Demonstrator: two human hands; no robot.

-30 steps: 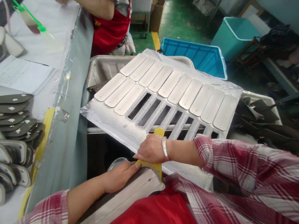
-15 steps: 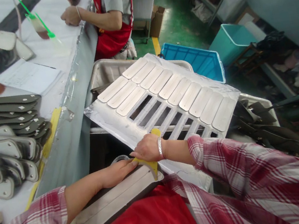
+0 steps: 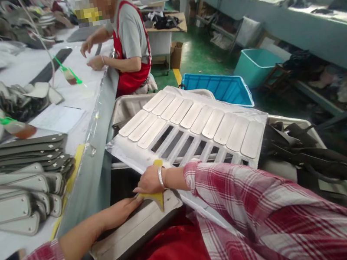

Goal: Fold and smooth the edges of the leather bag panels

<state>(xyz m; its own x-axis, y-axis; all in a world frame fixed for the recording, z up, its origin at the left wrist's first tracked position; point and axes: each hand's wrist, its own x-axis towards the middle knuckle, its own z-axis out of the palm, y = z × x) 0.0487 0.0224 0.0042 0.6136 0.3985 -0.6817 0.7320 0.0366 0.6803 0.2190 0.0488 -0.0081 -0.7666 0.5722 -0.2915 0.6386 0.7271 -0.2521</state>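
A long pale-grey panel with a dark underside lies tilted across my lap, with a lengthwise line along its top. My left hand rests flat along its far edge, fingers stretched out; the thumb is hidden. Near the panel's right end, my right hand is closed around a flat yellow scraper-like piece, whose lower corner touches the panel's top. Just beyond my hands, a slotted white board carries rows of pale rounded strips.
Stacked grey pieces and green-nozzled bottles occupy the left table. A co-worker in a red apron sits beyond it. Blue and teal bins stand behind the board; dark pieces fill a tray at right.
My view has tilted up. My right hand and the yellow piece have shifted slightly left along the panel, away from its right end. The co-worker's far hand has lifted off the dark strip.
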